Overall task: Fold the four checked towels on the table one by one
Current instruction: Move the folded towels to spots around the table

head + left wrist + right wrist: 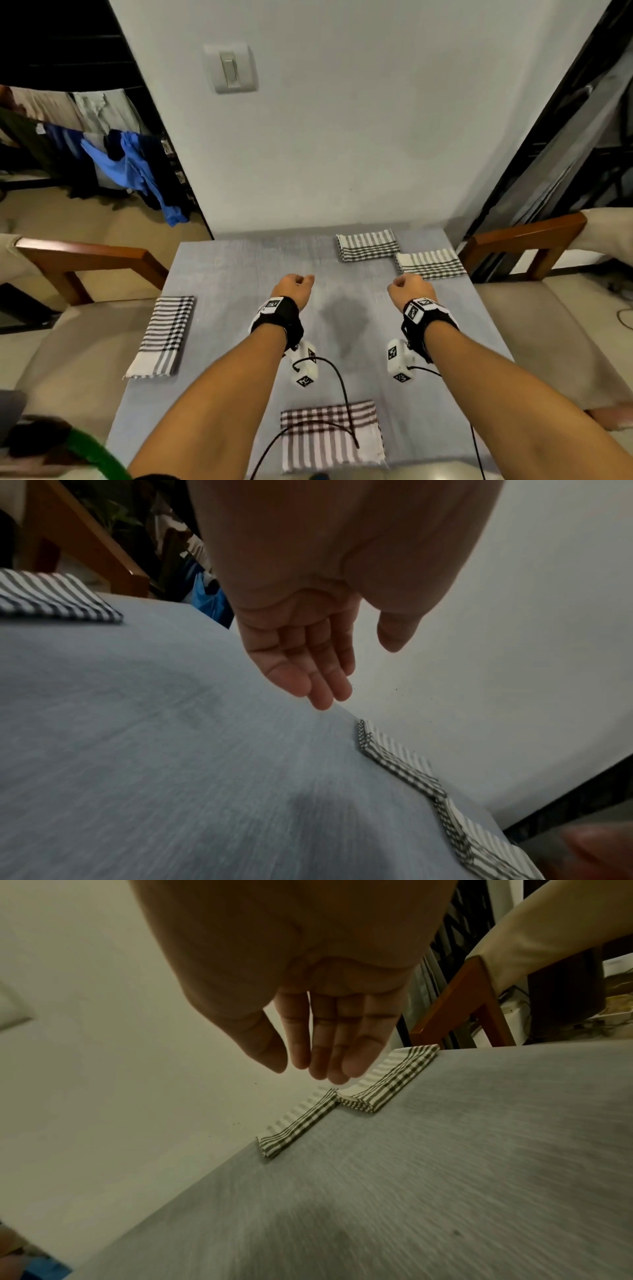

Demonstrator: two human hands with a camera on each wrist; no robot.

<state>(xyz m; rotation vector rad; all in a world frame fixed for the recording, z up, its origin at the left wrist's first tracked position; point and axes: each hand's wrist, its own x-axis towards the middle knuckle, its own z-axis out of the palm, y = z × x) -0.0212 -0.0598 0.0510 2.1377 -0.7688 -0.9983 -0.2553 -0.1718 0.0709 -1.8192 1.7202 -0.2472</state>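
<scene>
Both hands empty, left hand [293, 287] and right hand [411, 287] loose-fingered above the table [239, 274]; two folded towels [368, 245] far right, near towel [330, 435] under wrist cables — risk: snagging.

The middle of the table [239, 274] is bare, and both hands hang above it with nothing under them: the left hand [295, 286] and the right hand [411, 287], fingers relaxed and holding nothing. At the far right two folded towels lie just beside each other, the far towel [368, 245] and the right towel [430, 263], close to the wall [342, 137]; they narrow the way there. At the left edge the long towel [168, 334] lies, with free cloth between it and the centre. At the near edge the near towel [330, 435] lies under the black cables [337, 373]. Wooden chairs [524, 236] stand at both sides.
</scene>
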